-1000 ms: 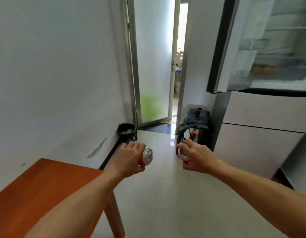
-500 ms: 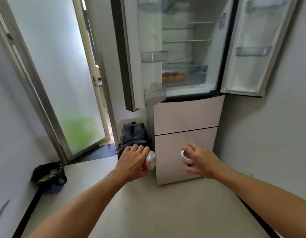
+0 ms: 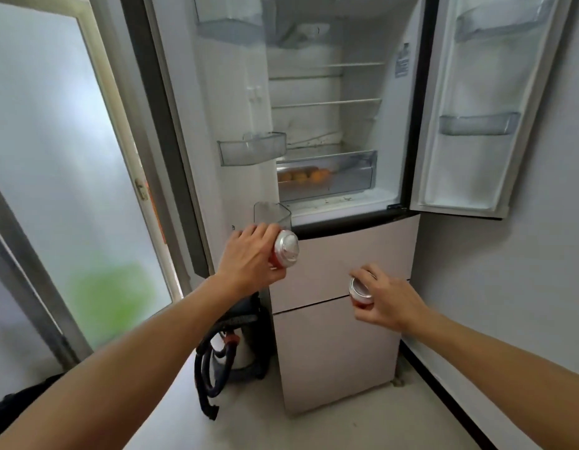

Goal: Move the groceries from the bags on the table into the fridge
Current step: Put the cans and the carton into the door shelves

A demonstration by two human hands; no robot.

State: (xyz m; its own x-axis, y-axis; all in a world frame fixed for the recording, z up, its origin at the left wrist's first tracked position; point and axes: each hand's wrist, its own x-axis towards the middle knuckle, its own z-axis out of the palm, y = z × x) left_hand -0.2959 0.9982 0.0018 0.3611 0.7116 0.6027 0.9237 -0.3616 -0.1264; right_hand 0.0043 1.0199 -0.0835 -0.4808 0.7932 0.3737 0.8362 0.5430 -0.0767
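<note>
My left hand (image 3: 249, 254) grips a red drink can (image 3: 285, 249), silver end facing me, just below the lowest bin of the fridge's left door. My right hand (image 3: 387, 300) grips a second red can (image 3: 360, 292) in front of the lower drawers. The fridge (image 3: 327, 125) stands ahead with both upper doors open. Its wire shelves look bare. A clear crisper drawer (image 3: 346, 172) at the bottom holds several orange fruits (image 3: 302, 176). The table and the bags are out of view.
A dark vacuum cleaner with a coiled hose (image 3: 236, 349) stands on the floor left of the fridge's beige drawers (image 3: 340, 336). A frosted glass door (image 3: 70, 164) fills the left side. A grey wall (image 3: 509, 287) lies to the right.
The view has swung from the orange table and doorway to face the open fridge, which is now closer. Both hands have kept their cans; the left one has risen toward the left door.
</note>
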